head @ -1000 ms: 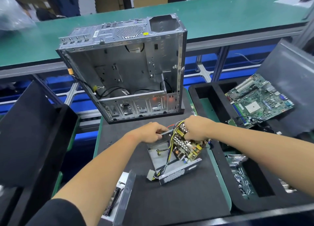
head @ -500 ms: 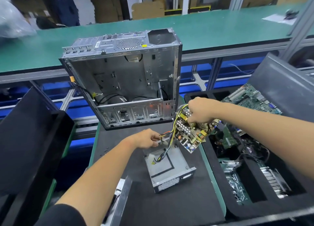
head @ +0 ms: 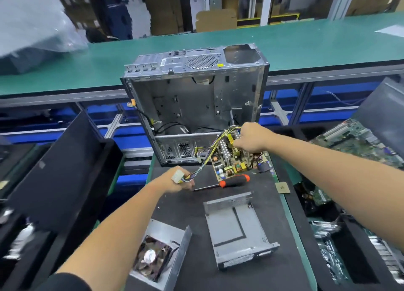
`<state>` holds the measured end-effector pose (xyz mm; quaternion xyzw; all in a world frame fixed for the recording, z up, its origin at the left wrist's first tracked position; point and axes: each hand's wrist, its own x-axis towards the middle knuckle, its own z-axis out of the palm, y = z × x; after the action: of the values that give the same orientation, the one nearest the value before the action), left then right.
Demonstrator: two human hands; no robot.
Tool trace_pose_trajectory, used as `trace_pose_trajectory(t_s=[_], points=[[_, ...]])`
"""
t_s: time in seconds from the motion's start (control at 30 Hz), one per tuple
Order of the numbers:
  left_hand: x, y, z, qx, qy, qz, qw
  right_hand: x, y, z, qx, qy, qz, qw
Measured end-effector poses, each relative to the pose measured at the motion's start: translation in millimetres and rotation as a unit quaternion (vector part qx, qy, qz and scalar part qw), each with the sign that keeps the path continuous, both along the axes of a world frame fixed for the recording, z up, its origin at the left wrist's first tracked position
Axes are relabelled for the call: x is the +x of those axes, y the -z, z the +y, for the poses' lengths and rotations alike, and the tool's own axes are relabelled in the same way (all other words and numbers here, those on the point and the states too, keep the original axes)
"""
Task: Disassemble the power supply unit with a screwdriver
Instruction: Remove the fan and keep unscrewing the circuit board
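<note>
Most done: right hand point(head: 251, 137) gripped PSU board point(head: 231, 161) lifted clear of empty casing point(head: 238, 229); left hand point(head: 177, 181) pinched its cable bundle point(head: 205, 161). Screwdriver point(head: 225, 184) idle on mat; fan cover point(head: 161, 253) off.

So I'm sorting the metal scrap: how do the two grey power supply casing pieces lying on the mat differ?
The casing tray lies flat, open side up, and is bare inside; the casing cover at the near edge rests tilted on its bent wall. The cover holds a fan, the tray none. The tray shows a mesh end wall at the near end. Both are grey sheet metal on the black mat, untouched by either hand.
</note>
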<state>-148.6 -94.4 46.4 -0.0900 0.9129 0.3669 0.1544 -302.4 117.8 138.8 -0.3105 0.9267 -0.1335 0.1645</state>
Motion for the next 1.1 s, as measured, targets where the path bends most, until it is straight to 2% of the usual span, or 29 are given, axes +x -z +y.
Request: trace_pose_trajectory(t_s=[0.13, 0.27, 0.33, 0.43, 0.57, 0.63, 0.87, 1.1], points=[[23.9, 3.1, -28.4, -0.072, -0.096, 0.036, 0.992, 17.8, 21.0, -37.2, -0.012, -0.016, -0.034, 0.999], [47.3, 4.7, -54.5, -0.043, -0.177, 0.056, 0.982, 34.0, 42.4, -69.6, -0.025, -0.019, -0.060, 0.998], [57.7, 6.2, -64.5, 0.014, -0.241, 0.046, 0.969, 40.6, 52.3, -84.4, -0.022, -0.019, -0.069, 0.997], [64.3, 10.2, -72.5, 0.127, -0.339, 0.047, 0.931, 49.1, 68.5, -104.0, -0.017, -0.007, -0.072, 0.997], [58.5, 7.4, -74.7, 0.251, -0.377, 0.067, 0.889, 55.0, 88.1, -122.9, -0.013, 0.016, -0.084, 0.996], [51.9, 7.4, -73.4, 0.312, -0.360, 0.055, 0.878, 54.9, 96.3, -129.4, -0.014, 0.028, -0.097, 0.995], [35.6, 18.7, -66.3, 0.281, -0.284, 0.021, 0.917, 52.8, 117.1, -138.8, -0.001, 0.032, -0.120, 0.992], [29.0, 43.8, -54.3, 0.218, -0.277, 0.017, 0.936, 44.1, 131.0, -136.0, 0.035, 0.024, -0.115, 0.992]])
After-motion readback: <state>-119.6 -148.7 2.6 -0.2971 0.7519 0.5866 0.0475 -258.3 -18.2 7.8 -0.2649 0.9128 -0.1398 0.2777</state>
